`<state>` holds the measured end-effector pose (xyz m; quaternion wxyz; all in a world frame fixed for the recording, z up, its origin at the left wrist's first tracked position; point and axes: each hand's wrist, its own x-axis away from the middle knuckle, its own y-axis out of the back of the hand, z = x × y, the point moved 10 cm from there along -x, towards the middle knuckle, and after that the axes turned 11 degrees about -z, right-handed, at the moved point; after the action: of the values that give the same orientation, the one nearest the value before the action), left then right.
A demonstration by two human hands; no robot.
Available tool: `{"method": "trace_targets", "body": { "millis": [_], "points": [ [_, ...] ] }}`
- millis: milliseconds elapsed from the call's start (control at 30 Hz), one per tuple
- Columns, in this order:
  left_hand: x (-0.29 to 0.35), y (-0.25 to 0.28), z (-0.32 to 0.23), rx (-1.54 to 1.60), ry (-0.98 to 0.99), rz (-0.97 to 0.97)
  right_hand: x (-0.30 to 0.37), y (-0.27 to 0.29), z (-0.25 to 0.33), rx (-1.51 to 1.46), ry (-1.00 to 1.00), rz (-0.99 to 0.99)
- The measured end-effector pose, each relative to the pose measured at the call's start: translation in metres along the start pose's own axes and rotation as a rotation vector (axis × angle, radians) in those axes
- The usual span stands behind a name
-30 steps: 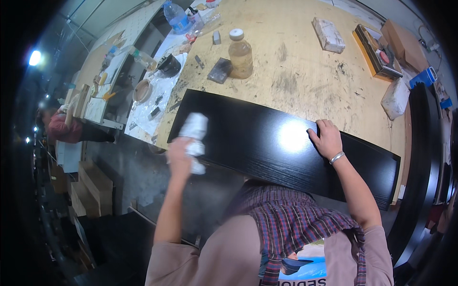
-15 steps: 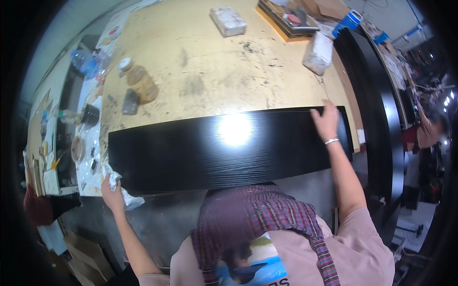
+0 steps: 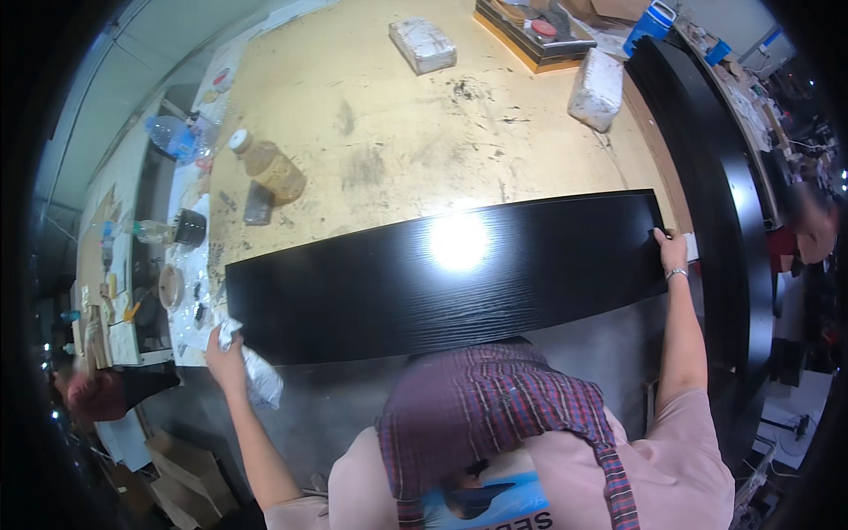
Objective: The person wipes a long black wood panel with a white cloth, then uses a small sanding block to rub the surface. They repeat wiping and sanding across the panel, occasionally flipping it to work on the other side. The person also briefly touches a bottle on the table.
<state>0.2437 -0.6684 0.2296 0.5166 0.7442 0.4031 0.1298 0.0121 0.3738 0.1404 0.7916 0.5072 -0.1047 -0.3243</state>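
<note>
A long, glossy black board with a fine grain lies along the near edge of the worktable, a bright light reflected in its surface. My right hand grips the board's right end, thumb on top and fingers curled at the edge. At the board's lower left corner, my left hand is closed on a crumpled white rag, which hangs down past the table edge. The fingers on the rag's far side are partly hidden.
On the stained yellow tabletop are a bottle of amber liquid, a dark grey block and two white wrapped blocks. Long black panels stand on the right. A co-worker is at far left.
My right hand has moved from the board's far edge to its right end and closed on it. The left hand stays at the left corner with the rag.
</note>
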Motion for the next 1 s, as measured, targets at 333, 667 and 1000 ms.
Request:
{"method": "trace_targets", "body": {
  "millis": [333,667,1000],
  "points": [
    [0.236,-0.159,-0.367,0.365,-0.879,0.341,0.023,0.013,0.031,-0.031,-0.007,-0.129],
    [0.213,-0.168,-0.455,0.858,-0.044,1.116,0.040,0.023,0.043,-0.056,0.008,-0.277],
    [0.549,-0.146,-0.483,0.929,-1.156,2.090,0.056,0.039,0.059,0.029,-0.073,-0.318]
  ]
}}
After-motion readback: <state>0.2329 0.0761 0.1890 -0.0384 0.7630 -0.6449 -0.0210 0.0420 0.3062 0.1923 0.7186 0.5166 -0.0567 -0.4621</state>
